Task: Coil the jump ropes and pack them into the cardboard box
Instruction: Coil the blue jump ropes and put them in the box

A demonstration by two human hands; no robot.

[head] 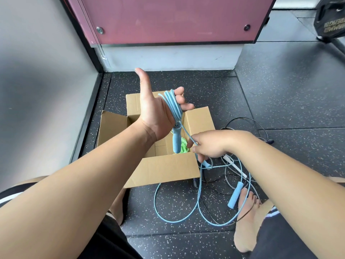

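Note:
My left hand (155, 107) is raised above the open cardboard box (166, 169), thumb up, with several loops of the light blue jump rope (172, 103) wound around its palm. One blue handle (176, 139) dangles below that hand over the box. My right hand (209, 144) pinches the same blue rope just right of the box. The rest of the rope lies in loose loops on the floor, ending at the second blue handle (235, 194). A green rope (183, 146) lies inside the box.
A black rope (248, 122) and a grey rope with a white handle (235, 166) lie tangled on the speckled floor right of the box. My bare feet (246, 221) flank the loops. A pink-panelled block (168, 21) stands behind the box, a grey wall at left.

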